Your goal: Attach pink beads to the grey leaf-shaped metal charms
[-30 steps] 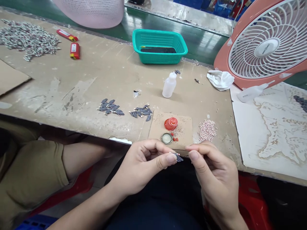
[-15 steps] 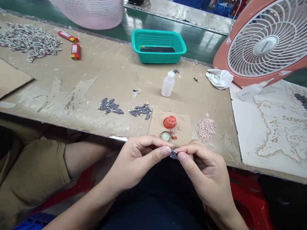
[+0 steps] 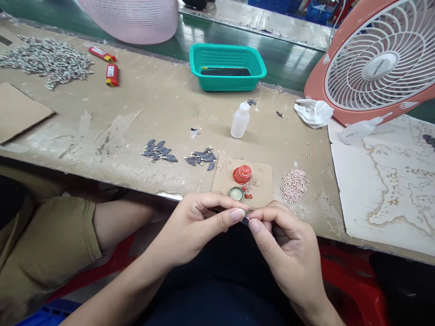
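Observation:
My left hand pinches a small dark leaf-shaped piece between thumb and forefinger at the table's front edge. From the other side, the thumb and forefinger of my right hand close on the same piece, and the fingertips hide most of it. Just beyond my hands lies a square of cardboard. On it stand a red cup-shaped holder, a bottle cap and several small red bits. More dark leaf pieces lie in two groups, one left and one nearer.
A pile of tiny pinkish beads lies right of the cardboard. Behind stand a translucent bottle, a green basket and a pink fan. A heap of small parts is far left. Another person's knee is at left.
The dark leaf piece has turned between my fingers and shows less. My right fingertips have moved slightly left, closer to my left thumb. The view has shifted a little.

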Demonstrator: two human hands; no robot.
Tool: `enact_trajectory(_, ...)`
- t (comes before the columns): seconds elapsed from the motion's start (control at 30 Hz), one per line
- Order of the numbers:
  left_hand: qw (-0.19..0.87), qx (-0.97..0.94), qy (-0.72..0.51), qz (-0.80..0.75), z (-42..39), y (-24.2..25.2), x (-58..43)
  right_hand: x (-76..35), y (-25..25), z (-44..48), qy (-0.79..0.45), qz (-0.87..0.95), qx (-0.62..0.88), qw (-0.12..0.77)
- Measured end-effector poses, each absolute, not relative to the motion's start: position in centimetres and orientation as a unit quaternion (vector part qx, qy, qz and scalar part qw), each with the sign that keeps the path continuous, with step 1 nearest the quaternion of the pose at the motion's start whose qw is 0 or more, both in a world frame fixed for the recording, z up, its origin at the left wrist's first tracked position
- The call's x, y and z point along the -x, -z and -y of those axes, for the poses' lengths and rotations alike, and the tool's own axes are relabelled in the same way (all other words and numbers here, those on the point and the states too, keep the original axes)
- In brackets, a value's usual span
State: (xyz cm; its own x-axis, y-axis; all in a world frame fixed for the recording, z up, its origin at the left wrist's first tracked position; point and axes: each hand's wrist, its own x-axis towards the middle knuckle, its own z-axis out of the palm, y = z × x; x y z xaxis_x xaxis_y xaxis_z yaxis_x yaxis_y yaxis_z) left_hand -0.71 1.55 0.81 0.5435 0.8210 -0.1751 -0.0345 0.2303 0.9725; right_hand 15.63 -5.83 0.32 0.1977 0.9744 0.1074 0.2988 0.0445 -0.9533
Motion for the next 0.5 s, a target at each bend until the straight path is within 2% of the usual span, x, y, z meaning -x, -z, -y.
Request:
enact_trajectory(0.2,0.713,-0.509,-0.334,-0.347,-0.91,-0.69,0.43,-15.62,-0.02,5.98,-0.33,0.545,0.608,0.474)
enact_trajectory(0.5,0.652,-0.576,-0.318,-0.378,-0.56,-0.64,0.93,-15.31,0.29,6.41,-0.349,0.557,0.596,0.462)
